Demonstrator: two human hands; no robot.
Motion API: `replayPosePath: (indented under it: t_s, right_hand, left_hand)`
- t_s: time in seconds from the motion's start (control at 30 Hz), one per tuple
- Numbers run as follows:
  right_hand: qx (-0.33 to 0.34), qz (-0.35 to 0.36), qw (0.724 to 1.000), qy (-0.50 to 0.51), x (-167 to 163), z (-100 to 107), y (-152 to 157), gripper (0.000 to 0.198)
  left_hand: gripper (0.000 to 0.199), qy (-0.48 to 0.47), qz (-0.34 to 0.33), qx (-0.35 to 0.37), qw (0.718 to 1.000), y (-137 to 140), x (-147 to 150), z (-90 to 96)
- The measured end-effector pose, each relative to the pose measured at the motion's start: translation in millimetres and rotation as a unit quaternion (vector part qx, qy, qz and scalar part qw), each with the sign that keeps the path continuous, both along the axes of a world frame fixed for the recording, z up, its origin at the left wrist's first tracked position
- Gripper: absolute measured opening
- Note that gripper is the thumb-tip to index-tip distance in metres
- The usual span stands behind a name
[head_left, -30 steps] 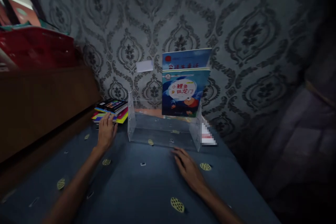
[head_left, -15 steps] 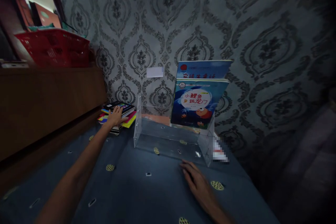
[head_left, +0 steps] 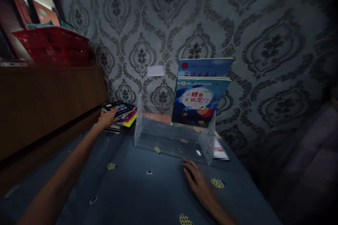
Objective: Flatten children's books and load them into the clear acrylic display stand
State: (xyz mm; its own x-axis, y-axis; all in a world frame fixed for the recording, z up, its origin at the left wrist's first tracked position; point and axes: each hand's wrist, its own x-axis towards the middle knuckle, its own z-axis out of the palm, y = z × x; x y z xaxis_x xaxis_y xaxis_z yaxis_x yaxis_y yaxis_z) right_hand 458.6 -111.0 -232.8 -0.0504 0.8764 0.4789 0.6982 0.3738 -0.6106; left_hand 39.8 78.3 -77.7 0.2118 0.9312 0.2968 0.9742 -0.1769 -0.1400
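Note:
My left hand (head_left: 107,119) is at the near left edge of a pile of books, its fingers closed around the corner of the black-covered book (head_left: 118,108) on top. Under that book lie others, one with a yellow and pink cover (head_left: 130,119). My right hand (head_left: 196,179) rests on the dark patterned cloth with loosely curved fingers and nothing in it, just in front of a clear acrylic book rack (head_left: 169,144). Two blue picture books stand in the rack's right side: a front one (head_left: 198,103) with a red fish, and a taller one (head_left: 204,65) behind.
A wooden cabinet (head_left: 50,105) runs along the left, with a red plastic basket (head_left: 55,47) on top. The patterned wall (head_left: 142,45) rises behind the rack and bears a small white label (head_left: 155,70). Right of the rack lies a blurred white item (head_left: 219,150).
My left hand has moved left, from lying over the top of the pile to the black book's near left corner. My right hand stays about where it was.

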Motion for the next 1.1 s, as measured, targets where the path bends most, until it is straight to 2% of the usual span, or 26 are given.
replayPosePath:
  t_s: [0.1,0.2,0.53,0.7,0.87,1.1]
  right_hand:
    - [-0.006,0.002,1.000,-0.006,0.0,2.0,-1.2,0.035]
    - [-0.001,0.005,1.000,-0.007,-0.3,3.7,-1.8,0.035]
    - [-0.004,0.008,1.000,-0.003,0.7,-5.5,4.0,0.037]
    - [-0.002,0.004,1.000,-0.001,2.9,-10.3,5.3,0.037]
    - [0.005,0.008,1.000,0.000,4.2,-14.3,6.6,0.036]
    - [-0.012,0.015,1.000,0.000,2.7,-9.2,4.9,0.038]
  left_hand:
    - [0.033,0.020,-0.005,0.003,1.000,-2.6,3.7,1.5]
    - [0.029,0.040,-0.004,0.002,0.999,-6.8,8.0,1.3]
    - [0.047,0.088,0.037,0.038,0.995,-45.4,0.5,-6.7]
    - [0.061,0.080,0.052,0.052,0.994,-36.5,7.9,-16.1]
    - [0.061,0.068,0.052,0.044,0.995,-24.1,12.2,-29.1]
    - [0.069,0.066,0.052,0.042,0.996,-36.9,2.8,-43.5]
